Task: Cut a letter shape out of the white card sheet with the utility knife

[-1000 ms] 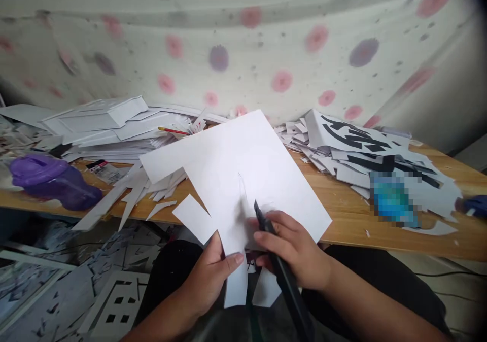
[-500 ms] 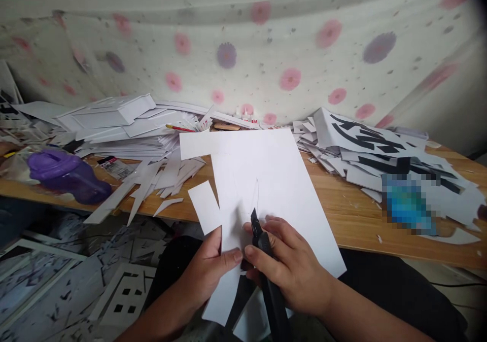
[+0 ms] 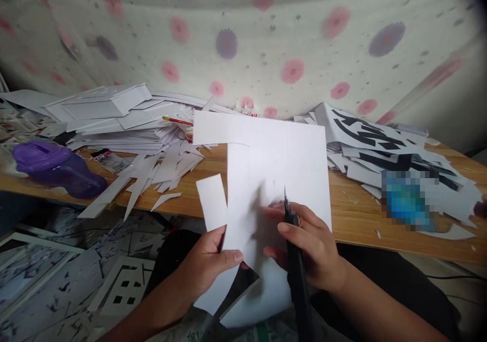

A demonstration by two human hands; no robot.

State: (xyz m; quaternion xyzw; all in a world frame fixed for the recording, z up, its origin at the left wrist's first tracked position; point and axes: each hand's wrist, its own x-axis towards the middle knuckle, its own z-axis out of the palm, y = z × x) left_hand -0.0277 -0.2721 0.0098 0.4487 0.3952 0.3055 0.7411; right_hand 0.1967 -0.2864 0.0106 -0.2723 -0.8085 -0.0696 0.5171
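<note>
A white sheet of board (image 3: 283, 151) with cut-out edges stands tilted in front of me, partly over the table edge. My left hand (image 3: 215, 261) grips its lower left edge, thumb on the face and fingers behind. In my right hand (image 3: 317, 245) is a black-handled craft knife (image 3: 294, 266), its thin blade pointing up in front of the sheet. Whether the blade touches the board I cannot tell. Faint lines mark the sheet near its upper left notch. Below the hands hangs a curved lower part of the board (image 3: 262, 301).
Stacked white boards (image 3: 102, 113) and loose offcuts (image 3: 167, 172) lie on the left of the wooden table (image 3: 353, 210), near a purple bottle (image 3: 61, 169). On the right is a heap of white pieces with black shapes (image 3: 369, 129). Scraps cover the floor (image 3: 57, 291).
The sheet has turned more upright and shifted right. My right hand has moved right and slightly up with the knife. My left hand keeps its hold on the edge.
</note>
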